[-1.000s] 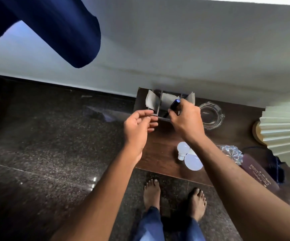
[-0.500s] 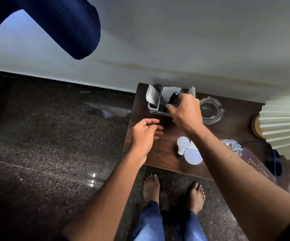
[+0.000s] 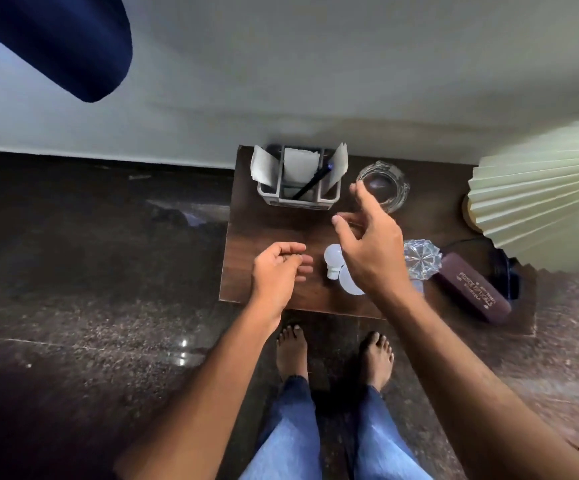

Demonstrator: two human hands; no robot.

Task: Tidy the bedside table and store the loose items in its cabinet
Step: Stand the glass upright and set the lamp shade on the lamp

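Note:
A dark wooden bedside table [image 3: 270, 223] stands against the wall. At its back left sits a grey organiser [image 3: 298, 199] with folded papers and a dark pen [image 3: 312, 183] leaning inside. My right hand [image 3: 371, 247] hovers open over the table's middle, fingers spread and empty, partly covering two white bulbs [image 3: 333, 259]. My left hand [image 3: 277, 271] hangs near the front left edge, fingers loosely curled around nothing. A glass ashtray [image 3: 383, 185] is just beyond my right fingertips.
A cut-glass piece [image 3: 421, 259] and a maroon case [image 3: 471, 292] lie at the right, with a dark cable behind. A pleated lamp shade [image 3: 544, 195] overhangs the right side. My bare feet stand on dark granite floor [image 3: 90, 289] below the front edge.
My right hand let go of the pen, which now leans in the organiser, and drew back open over the table. My left hand withdrew toward the front edge.

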